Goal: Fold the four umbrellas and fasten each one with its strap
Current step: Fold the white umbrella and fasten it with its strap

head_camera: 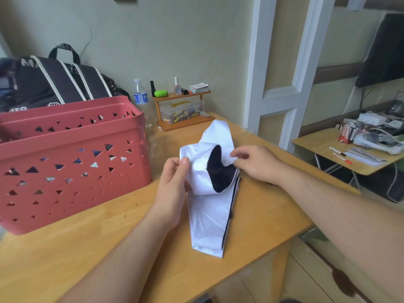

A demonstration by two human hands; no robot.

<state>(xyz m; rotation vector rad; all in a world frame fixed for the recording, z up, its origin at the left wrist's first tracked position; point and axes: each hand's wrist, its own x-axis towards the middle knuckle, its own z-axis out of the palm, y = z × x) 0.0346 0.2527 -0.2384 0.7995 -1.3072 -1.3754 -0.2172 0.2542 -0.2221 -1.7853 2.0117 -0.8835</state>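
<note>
Hands meet at the frame's centre over the wooden worktop (87,254). Left hand (172,189), forearm entering from the lower left, pinches a white fold of the umbrella (207,219) between thumb and fingers. Right hand (255,165), forearm entering from the lower right, pinches the canopy's edge beside the dark lining. Long axis runs from lower centre up toward the upper right. Red basket (72,162) stands at left.
</note>
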